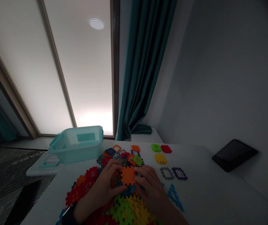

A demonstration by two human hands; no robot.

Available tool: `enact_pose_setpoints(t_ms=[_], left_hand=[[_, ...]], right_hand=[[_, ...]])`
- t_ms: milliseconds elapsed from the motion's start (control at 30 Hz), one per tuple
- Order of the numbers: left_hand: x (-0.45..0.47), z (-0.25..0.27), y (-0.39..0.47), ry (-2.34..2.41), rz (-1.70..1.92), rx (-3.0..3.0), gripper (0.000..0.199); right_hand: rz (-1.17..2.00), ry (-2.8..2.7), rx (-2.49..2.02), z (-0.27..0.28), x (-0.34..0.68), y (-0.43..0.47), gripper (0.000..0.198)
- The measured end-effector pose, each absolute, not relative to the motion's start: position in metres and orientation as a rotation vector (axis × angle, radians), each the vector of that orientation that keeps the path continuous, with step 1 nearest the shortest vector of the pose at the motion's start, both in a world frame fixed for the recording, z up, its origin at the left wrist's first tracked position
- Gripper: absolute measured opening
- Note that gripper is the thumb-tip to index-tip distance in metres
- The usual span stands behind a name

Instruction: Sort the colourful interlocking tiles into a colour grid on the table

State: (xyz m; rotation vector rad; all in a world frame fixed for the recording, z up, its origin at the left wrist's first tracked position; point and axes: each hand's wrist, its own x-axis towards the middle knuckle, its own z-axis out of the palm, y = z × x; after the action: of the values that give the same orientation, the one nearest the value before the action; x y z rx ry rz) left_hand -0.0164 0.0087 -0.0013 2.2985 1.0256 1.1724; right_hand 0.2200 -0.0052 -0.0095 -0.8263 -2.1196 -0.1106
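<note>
Far to the left of the orange square, a pale lid shows partly hidden by a teal bin, which stands on the white tabletop. Nearer the orange square on that side lie heaped red tiles. A dark band circles the person's left wrist. The left hand is half curled, thumb and fingers gripping the orange square's left edge. Just in front of the orange square are overlapping green tiles and yellow tiles; beyond it spreads a mixed heap. The right hand, its fingers bent and partly spread, grips the right edge, so the orange square sits between both hands above the pile. Farther right of it lie a green tile, a yellow tile, a red tile, a grey frame, a blue piece and a purple frame. Farthest right of the orange square is a flat black object.
</note>
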Motion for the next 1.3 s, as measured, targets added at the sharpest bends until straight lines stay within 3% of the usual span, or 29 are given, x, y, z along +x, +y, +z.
enact_pose_setpoints(t_ms=[167, 433, 767, 1033, 1300], left_hand=[[-0.019, 0.005, 0.008, 1.069, 1.097, 2.314, 0.014], [-0.012, 0.012, 0.005, 0.961, 1.016, 2.072, 0.023], [-0.011, 0.011, 0.009, 0.923, 0.880, 1.784, 0.035], [-0.010, 0.016, 0.004, 0.968, 0.885, 1.829, 0.029], [-0.008, 0.021, 0.001, 1.113, 0.879, 2.042, 0.022]], right_hand=[[0.112, -1.987, -0.914, -0.010, 0.216, -0.009, 0.014], [0.838, -1.644, -1.230, -0.005, 0.211, -0.007, 0.033], [1.175, -1.401, -1.208, -0.013, 0.209, -0.001, 0.044], [1.066, -1.563, -1.258, -0.008, 0.213, -0.001, 0.035], [0.244, -1.916, -0.951, -0.011, 0.214, -0.006, 0.018]])
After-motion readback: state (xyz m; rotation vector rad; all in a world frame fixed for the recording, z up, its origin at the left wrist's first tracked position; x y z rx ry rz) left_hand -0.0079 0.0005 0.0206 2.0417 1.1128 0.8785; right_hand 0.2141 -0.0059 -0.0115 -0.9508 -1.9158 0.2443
